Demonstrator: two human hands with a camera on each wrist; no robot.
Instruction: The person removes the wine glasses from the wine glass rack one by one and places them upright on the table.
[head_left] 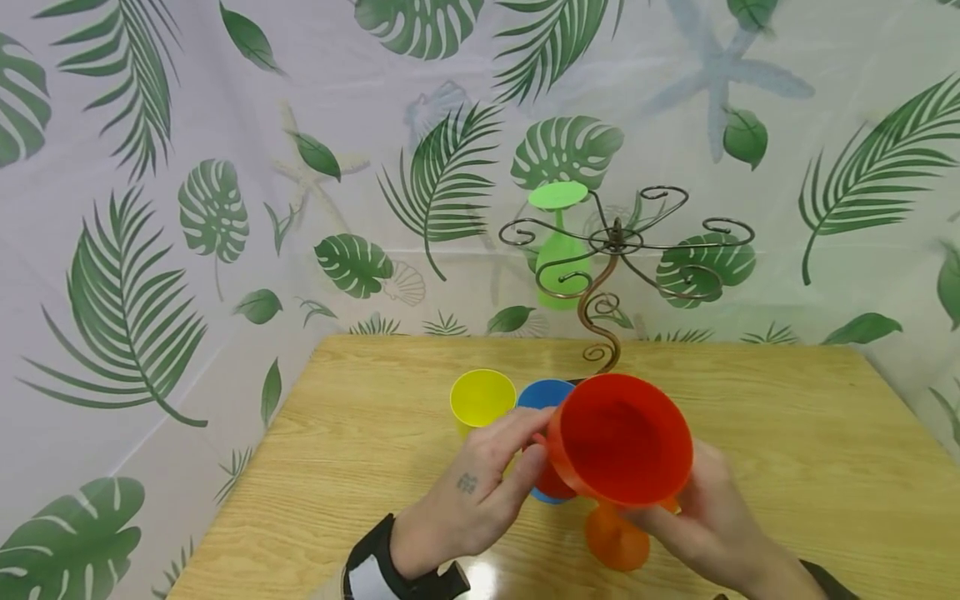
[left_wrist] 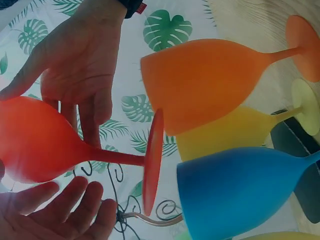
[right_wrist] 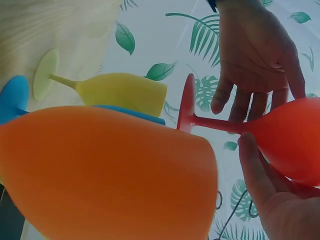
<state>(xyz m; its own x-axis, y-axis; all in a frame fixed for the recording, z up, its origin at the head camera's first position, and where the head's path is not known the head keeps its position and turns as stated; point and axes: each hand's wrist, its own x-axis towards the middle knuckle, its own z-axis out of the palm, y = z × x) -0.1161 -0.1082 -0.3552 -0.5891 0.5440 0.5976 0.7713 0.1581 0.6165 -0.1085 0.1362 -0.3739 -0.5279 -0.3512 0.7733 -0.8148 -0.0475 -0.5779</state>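
Both hands cradle the red goblet (head_left: 618, 442), tipped over the surface (head_left: 360, 467); left hand (head_left: 472, 492) and right hand (head_left: 705, 517) grip its bowl. Keeping the stem level would help it clear the orange goblet (head_left: 617, 537).

1. Left hand (head_left: 468, 492): bare, small dark tattoo mark on the back (too small to read).
2. Left wrist: black strap (head_left: 378, 567) w/ grey panel, camera mount.
3. Right hand (head_left: 708, 521): bare, no rings seen.
4. Right wrist: dark band (head_left: 828, 579) at frame edge; red tab on it in left wrist view.
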